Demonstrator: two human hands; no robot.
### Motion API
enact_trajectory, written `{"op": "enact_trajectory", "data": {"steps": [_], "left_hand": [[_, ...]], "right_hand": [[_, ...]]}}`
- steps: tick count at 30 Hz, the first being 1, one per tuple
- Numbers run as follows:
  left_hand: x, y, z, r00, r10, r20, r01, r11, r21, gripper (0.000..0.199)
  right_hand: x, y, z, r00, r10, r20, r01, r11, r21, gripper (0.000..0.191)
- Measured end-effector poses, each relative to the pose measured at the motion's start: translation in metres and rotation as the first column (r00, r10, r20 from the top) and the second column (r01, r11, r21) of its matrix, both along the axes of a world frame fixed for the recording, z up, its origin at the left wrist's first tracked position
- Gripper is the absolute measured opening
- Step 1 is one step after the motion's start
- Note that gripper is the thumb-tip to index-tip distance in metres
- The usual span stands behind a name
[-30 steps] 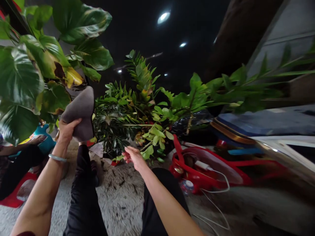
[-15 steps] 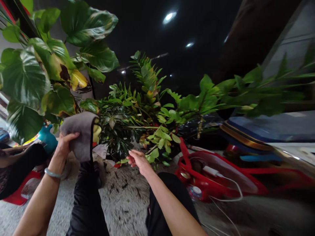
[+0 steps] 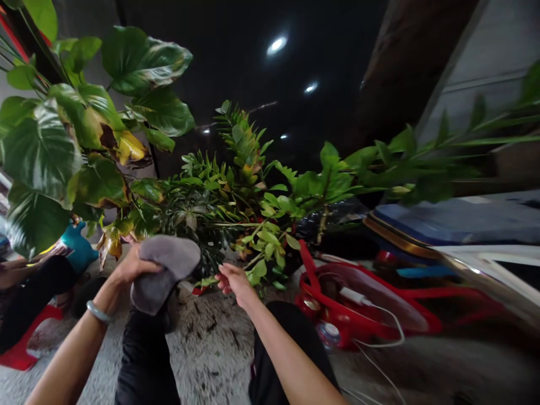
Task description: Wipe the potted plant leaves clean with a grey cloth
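Cloth swings lower and rightward, clamped in my left hand and spreading beyond it. My right hand curls at leaves, hold unclear.

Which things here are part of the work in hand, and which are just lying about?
In hand or at the fingers:
- grey cloth, held by the left hand
- leafy stem, beside the right hand; grip unclear

Apparently just around:
- red container
- white cable
- teal object
- red stool
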State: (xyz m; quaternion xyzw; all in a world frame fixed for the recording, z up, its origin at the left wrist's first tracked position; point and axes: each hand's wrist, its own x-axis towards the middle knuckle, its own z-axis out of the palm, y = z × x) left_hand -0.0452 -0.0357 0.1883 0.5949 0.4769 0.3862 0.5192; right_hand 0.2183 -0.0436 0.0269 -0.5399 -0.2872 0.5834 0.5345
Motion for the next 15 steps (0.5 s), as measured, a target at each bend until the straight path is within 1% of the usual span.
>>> {"op": "enact_trajectory", "data": {"steps": [1, 2, 3, 4, 5, 6, 7, 8, 9, 10, 11, 12, 13, 14, 15], "left_hand": [[0.001, 0.006, 0.014, 0.994, 0.092, 0.065, -0.097, 0.992, 0.077, 0.047], [0.003, 0.014, 0.026, 0.974, 0.18, 0.138, -0.2, 0.969, 0.146, 0.047], [0.007, 0.023, 0.032, 0.945, 0.257, 0.204, -0.296, 0.935, 0.196, 0.047], [0.012, 0.031, 0.034, 0.913, 0.325, 0.245, -0.38, 0.898, 0.222, 0.047], [0.017, 0.038, 0.03, 0.888, 0.385, 0.252, -0.441, 0.869, 0.225, 0.046], [0.022, 0.042, 0.022, 0.873, 0.433, 0.224, -0.478, 0.852, 0.212, 0.046], [0.026, 0.044, 0.012, 0.876, 0.453, 0.166, -0.479, 0.858, 0.186, 0.046], [0.03, 0.042, 0.0, 0.897, 0.433, 0.091, -0.443, 0.884, 0.153, 0.046], [0.034, 0.037, -0.01, 0.934, 0.356, 0.022, -0.356, 0.928, 0.107, 0.046], [0.037, 0.031, -0.019, 0.971, 0.238, -0.037, -0.235, 0.97, 0.056, 0.046], [0.039, 0.023, -0.023, 0.992, 0.096, -0.078, -0.095, 0.995, 0.007, 0.046], [0.042, 0.016, -0.022, 0.994, -0.039, -0.104, 0.036, 0.999, -0.029, 0.045], [0.046, 0.011, -0.017, 0.982, -0.144, -0.12, 0.14, 0.989, -0.038, 0.046], [0.051, 0.009, -0.008, 0.97, -0.208, -0.128, 0.207, 0.978, -0.021, 0.046], [0.057, 0.01, 0.004, 0.965, -0.231, -0.123, 0.235, 0.972, 0.026, 0.047]], "right_hand": [[-0.001, 0.001, 0.0, 1.0, 0.003, 0.001, -0.003, 1.0, 0.002, 0.015], [-0.002, 0.001, 0.0, 1.0, 0.004, 0.002, -0.004, 1.0, 0.004, 0.015], [-0.004, 0.002, 0.001, 1.0, 0.002, 0.003, -0.002, 1.0, 0.007, 0.015], [-0.007, 0.002, 0.001, 1.0, -0.001, 0.005, 0.001, 1.0, 0.01, 0.014], [-0.009, 0.002, 0.002, 1.0, -0.004, 0.007, 0.003, 1.0, 0.012, 0.015], [-0.011, 0.002, 0.002, 1.0, -0.005, 0.008, 0.005, 1.0, 0.012, 0.015], [-0.013, 0.002, 0.003, 1.0, -0.006, 0.009, 0.006, 1.0, 0.011, 0.015], [-0.014, 0.001, 0.003, 1.0, -0.007, 0.009, 0.007, 1.0, 0.008, 0.015], [-0.014, 0.001, 0.004, 1.0, -0.009, 0.009, 0.009, 1.0, 0.005, 0.016], [-0.013, 0.001, 0.004, 1.0, -0.013, 0.008, 0.013, 1.0, 0.002, 0.017], [-0.012, 0.001, 0.003, 1.0, -0.017, 0.006, 0.017, 1.0, 0.0, 0.017], [-0.011, 0.001, 0.003, 1.0, -0.022, 0.004, 0.022, 1.0, -0.004, 0.018], [-0.009, 0.001, 0.002, 1.0, -0.027, 0.003, 0.027, 1.0, -0.007, 0.019], [-0.007, 0.001, 0.001, 1.0, -0.031, 0.001, 0.031, 0.999, -0.009, 0.02], [-0.006, 0.001, 0.001, 0.999, -0.034, -0.001, 0.034, 0.999, -0.01, 0.021]]}}
